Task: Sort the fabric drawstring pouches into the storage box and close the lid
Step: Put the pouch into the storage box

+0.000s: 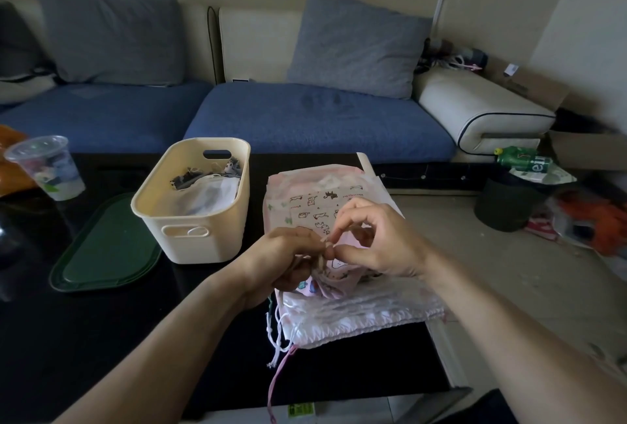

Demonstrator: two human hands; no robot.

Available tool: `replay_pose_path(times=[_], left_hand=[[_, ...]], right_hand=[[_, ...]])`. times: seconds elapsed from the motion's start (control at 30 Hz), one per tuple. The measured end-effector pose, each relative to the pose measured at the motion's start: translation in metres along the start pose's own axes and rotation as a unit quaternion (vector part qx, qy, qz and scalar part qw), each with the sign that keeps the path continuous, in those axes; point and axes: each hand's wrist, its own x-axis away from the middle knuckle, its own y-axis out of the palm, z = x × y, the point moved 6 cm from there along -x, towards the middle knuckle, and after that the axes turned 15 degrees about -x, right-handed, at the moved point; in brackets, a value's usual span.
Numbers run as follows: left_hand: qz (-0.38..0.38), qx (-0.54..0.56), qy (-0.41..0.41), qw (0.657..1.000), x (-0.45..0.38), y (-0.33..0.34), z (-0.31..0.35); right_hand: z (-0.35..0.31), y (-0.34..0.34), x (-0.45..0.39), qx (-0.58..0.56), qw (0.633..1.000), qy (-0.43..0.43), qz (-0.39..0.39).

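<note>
From the head camera, we see both hands meeting over a stack of pouches (342, 308) that lies on the right part of the dark desk (101, 338). The left hand (285, 262) curls round the gathered neck of a small pink printed pouch (330, 282), and the right hand (376, 240) pinches the cord at that neck with thumb and forefinger, so each grip is closed on the same pouch, not spread. We judge the step in hand to be drawing this pouch's string tight before it goes away. The cream box (193, 220) stands just left of the stack, open, with a few fabric pieces already inside. Its green lid (105, 254) lies flat on the desk, to the left of the box and touching or nearly touching its near corner. Loose cords (278, 349) trail from the stack toward the near edge of the desk. Next, we think, the pouch must be carried left and dropped over the box's rim without dragging those cords or the pouches beneath. Many pouches remain, so the lid comes much later.
</note>
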Motion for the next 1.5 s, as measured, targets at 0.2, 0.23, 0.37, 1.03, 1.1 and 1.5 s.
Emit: replay_pose_path(times=[0.2, 0.23, 0.37, 1.03, 1.1, 1.5], left_hand=[[0.004, -0.022, 0.001, 1.0, -0.001, 0.0, -0.002], [-0.002, -0.02, -0.001, 1.0, -0.001, 0.001, -0.002], [-0.05, -0.007, -0.01, 0.999, 0.0, 0.003, -0.005], [0.066, -0.002, 0.057, 0.996, -0.002, -0.01, 0.0], [0.123, 0.055, 0.049, 0.99, -0.003, -0.014, -0.002], [0.168, 0.075, 0.066, 0.981, -0.004, -0.015, -0.003]], right_hand=[[-0.005, 0.004, -0.001, 0.055, 0.998, -0.012, -0.006], [-0.004, 0.005, -0.001, 0.054, 0.998, -0.007, -0.011], [0.0, 0.014, -0.001, -0.002, 0.999, 0.012, -0.037], [0.01, 0.019, -0.006, -0.201, 0.977, 0.066, 0.04], [0.008, 0.016, -0.007, -0.22, 0.973, 0.061, 0.046], [0.004, 0.011, -0.006, 0.061, 0.996, -0.017, 0.066]])
